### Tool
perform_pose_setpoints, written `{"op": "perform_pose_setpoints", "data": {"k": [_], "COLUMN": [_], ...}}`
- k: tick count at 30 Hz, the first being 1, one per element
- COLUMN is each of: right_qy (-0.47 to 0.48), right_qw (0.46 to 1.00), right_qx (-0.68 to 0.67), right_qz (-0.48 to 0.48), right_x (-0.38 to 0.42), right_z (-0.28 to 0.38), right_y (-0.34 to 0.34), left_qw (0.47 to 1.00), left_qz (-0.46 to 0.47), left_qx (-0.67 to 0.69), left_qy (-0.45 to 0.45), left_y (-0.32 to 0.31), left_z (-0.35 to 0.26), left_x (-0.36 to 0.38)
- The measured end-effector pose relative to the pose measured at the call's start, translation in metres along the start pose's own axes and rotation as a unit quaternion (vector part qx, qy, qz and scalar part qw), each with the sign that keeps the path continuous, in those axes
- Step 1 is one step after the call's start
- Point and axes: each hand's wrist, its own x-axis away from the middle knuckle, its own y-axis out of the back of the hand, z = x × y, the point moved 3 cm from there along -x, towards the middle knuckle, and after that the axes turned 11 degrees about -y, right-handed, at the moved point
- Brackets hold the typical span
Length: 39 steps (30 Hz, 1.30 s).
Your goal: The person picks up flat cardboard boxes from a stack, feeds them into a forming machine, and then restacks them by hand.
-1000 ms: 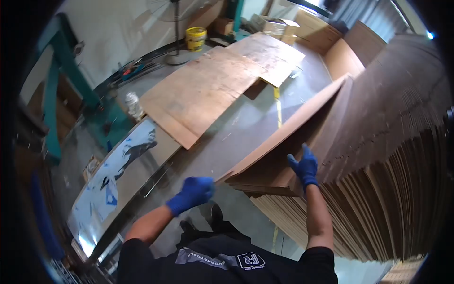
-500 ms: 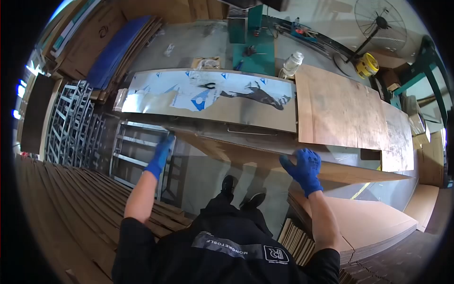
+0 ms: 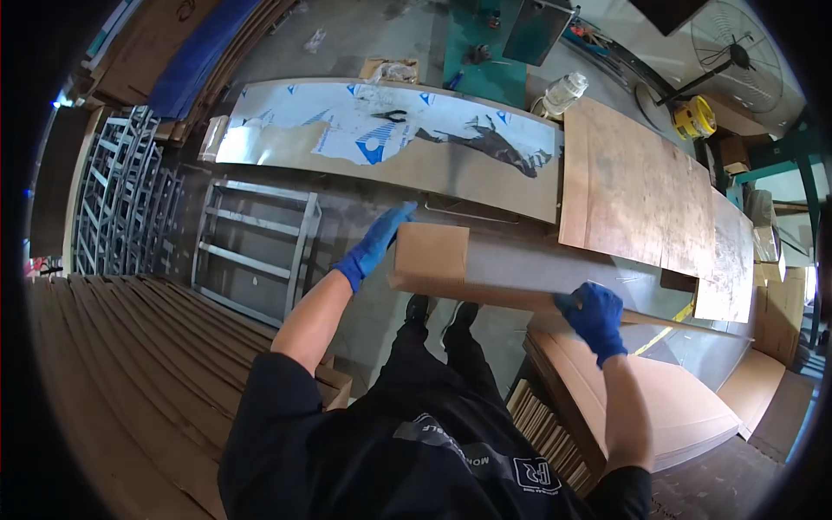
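A long piece of brown cardboard (image 3: 431,253), with a folded flap at its left end, is held up in front of me. My gloved left hand (image 3: 378,246) lies along that left end, its fingers stretched out and nearly flat. Further right, my gloved right hand (image 3: 594,319) is closed over the upper edge of the cardboard. Its fingertips are partly hidden and slightly blurred. Just beyond the cardboard stands a low bench with a metal sheet (image 3: 277,160) on top, its protective film partly peeled. A pair of pliers (image 3: 392,115) rests on the sheet.
A metal ladder-like frame (image 3: 251,221) lies left of my feet, near more stacked frames (image 3: 113,199). Cardboard stacks stand at lower left (image 3: 130,373) and lower right (image 3: 641,390). Plywood (image 3: 637,182) covers the bench's right part. A fan (image 3: 737,56) and yellow bucket (image 3: 694,117) stand behind.
My left hand has moved right, onto the cardboard's left end. The cardboard has risen and shifted, showing its folded flap. My right hand has gone from spread fingers to closed on its edge.
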Motion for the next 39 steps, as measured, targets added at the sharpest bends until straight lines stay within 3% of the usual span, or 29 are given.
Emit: {"op": "perform_pose_setpoints", "data": {"k": [3, 4, 7, 9, 11, 13, 15, 16, 17, 18, 20, 21, 22, 23, 24, 25, 26, 29, 30, 31, 32, 33, 34, 35, 37, 38, 39], "right_qy": [-0.001, 0.008, 0.033, 0.045, 0.058, 0.070, 0.075, 0.067, 0.151, 0.163, 0.279, 0.342, 0.445, 0.410, 0.297, 0.203, 0.173, 0.118, 0.128, 0.137, 0.181, 0.154, 0.129, 0.124, 0.098, 0.113, -0.010], "right_qw": [0.987, 0.981, 0.980, 0.988, 0.994, 0.997, 0.996, 0.995, 0.979, 0.970, 0.933, 0.903, 0.736, 0.834, 0.927, 0.906, 0.871, 0.942, 0.961, 0.966, 0.946, 0.964, 0.919, 0.971, 0.966, 0.958, 0.984], "right_qx": [0.058, 0.062, 0.019, 0.008, 0.008, 0.023, 0.040, 0.027, -0.026, -0.128, -0.036, -0.073, 0.231, 0.117, -0.139, -0.359, -0.457, -0.274, -0.167, -0.059, 0.104, -0.118, -0.346, 0.010, -0.116, -0.148, -0.069], "right_qz": [0.148, 0.185, 0.194, 0.147, 0.092, 0.013, -0.020, -0.063, -0.132, -0.126, -0.224, -0.251, -0.456, -0.350, -0.184, -0.088, -0.051, -0.153, -0.181, -0.213, -0.250, -0.185, -0.139, -0.206, -0.210, -0.217, -0.161], "right_x": [-0.065, -0.083, -0.100, -0.091, -0.075, -0.064, -0.069, -0.072, -0.077, -0.074, -0.107, -0.098, -0.100, -0.123, -0.150, -0.172, -0.185, -0.173, -0.179, -0.185, -0.212, -0.228, -0.244, -0.208, -0.260, -0.258, -0.236], "right_z": [0.012, 0.016, 0.016, 0.019, 0.011, -0.001, -0.017, -0.028, -0.038, -0.036, -0.061, -0.045, -0.037, -0.052, -0.067, -0.076, -0.084, -0.073, -0.089, -0.105, -0.134, -0.148, -0.161, -0.105, -0.144, -0.110, -0.100], "right_y": [-0.034, -0.055, -0.086, -0.050, -0.007, 0.054, 0.119, 0.149, 0.180, 0.214, 0.252, 0.288, 0.305, 0.327, 0.338, 0.344, 0.344, 0.355, 0.352, 0.348, 0.344, 0.338, 0.331, 0.370, 0.358, 0.363, 0.377], "left_qw": [0.999, 1.000, 0.980, 0.991, 0.984, 0.983, 0.968, 0.972, 0.969, 0.959, 0.912, 0.911, 0.906, 0.908, 0.903, 0.902, 0.900, 0.824, 0.892, 0.924, 0.923, 0.900, 0.900, 0.908, 0.909, 0.917, 0.925], "left_qz": [-0.019, 0.004, -0.052, -0.002, 0.019, 0.000, -0.058, -0.028, 0.019, 0.065, 0.169, 0.165, 0.156, 0.129, 0.098, 0.098, 0.099, 0.043, 0.075, 0.112, 0.083, 0.049, 0.064, 0.074, 0.091, 0.095, 0.098], "left_qx": [0.022, 0.027, -0.126, 0.028, 0.111, 0.116, 0.238, 0.213, 0.203, 0.197, 0.245, 0.190, 0.136, 0.053, -0.029, -0.043, -0.058, -0.113, 0.031, 0.160, 0.016, -0.123, -0.068, -0.030, 0.030, 0.039, 0.048], "left_qy": [-0.042, -0.014, -0.146, -0.133, -0.138, -0.144, -0.054, -0.093, -0.142, -0.192, -0.282, -0.327, -0.370, -0.396, -0.417, -0.419, -0.420, -0.554, -0.445, -0.328, -0.377, -0.415, -0.426, -0.411, -0.405, -0.385, -0.365], "left_y": [-0.017, -0.017, -0.013, 0.024, 0.016, -0.039, -0.068, -0.083, -0.091, -0.100, -0.109, -0.112, -0.114, -0.116, -0.118, -0.121, -0.120, -0.091, -0.087, -0.082, -0.075, -0.074, -0.087, -0.098, -0.105, -0.103, -0.099], "left_z": [-0.016, -0.012, 0.031, 0.093, 0.071, -0.018, -0.076, -0.125, -0.170, -0.214, -0.285, -0.316, -0.348, -0.370, -0.392, -0.410, -0.420, -0.386, -0.342, -0.310, -0.293, -0.280, -0.282, -0.272, -0.276, -0.279, -0.281], "left_x": [0.051, 0.061, 0.070, 0.041, 0.027, 0.054, 0.044, 0.049, 0.053, 0.058, 0.057, 0.053, 0.049, 0.039, 0.029, 0.016, 0.009, -0.026, -0.050, -0.077, -0.097, -0.108, -0.103, -0.118, -0.168, -0.162, -0.158]}}
